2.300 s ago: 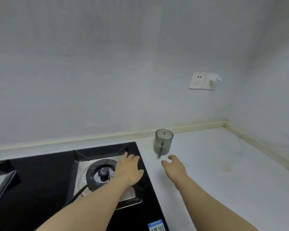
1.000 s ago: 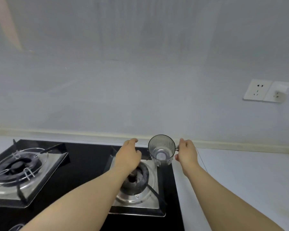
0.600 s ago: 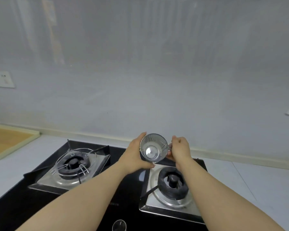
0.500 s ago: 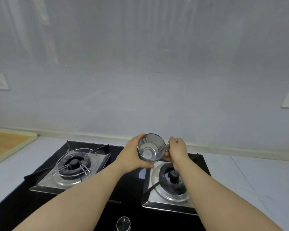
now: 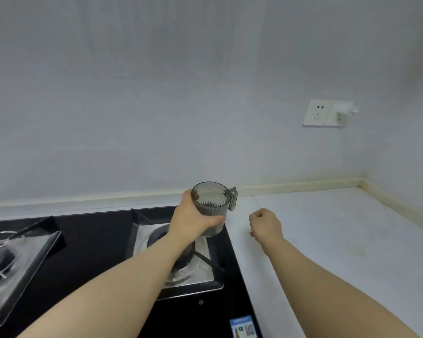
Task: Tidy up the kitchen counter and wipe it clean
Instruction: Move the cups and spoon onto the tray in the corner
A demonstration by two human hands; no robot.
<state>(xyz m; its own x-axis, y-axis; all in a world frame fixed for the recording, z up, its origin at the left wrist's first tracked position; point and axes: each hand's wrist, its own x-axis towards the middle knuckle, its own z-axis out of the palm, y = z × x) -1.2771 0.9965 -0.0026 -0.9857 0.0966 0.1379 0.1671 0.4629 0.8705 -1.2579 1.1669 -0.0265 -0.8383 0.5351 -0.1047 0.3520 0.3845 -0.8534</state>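
A smoky grey see-through cup [image 5: 211, 203] with a side handle is upright in the air over the right edge of the black gas stove [image 5: 95, 242]. My left hand [image 5: 193, 219] grips its body from the left, fingers wrapped under its lower part. My right hand [image 5: 265, 223] hovers to the right of the cup over the white counter [image 5: 340, 240], fingers curled, holding nothing. The handle points toward my right hand.
The right burner [image 5: 178, 262] lies under my left forearm and the left burner [image 5: 3, 254] is at the frame's left edge. A double wall socket [image 5: 326, 113] sits above the counter. The counter ends at a raised cream kerb [image 5: 388, 203] in the right corner.
My right hand has let go of the cup's handle and moved right; my left hand alone now holds the cup. The view has swung back to the right.
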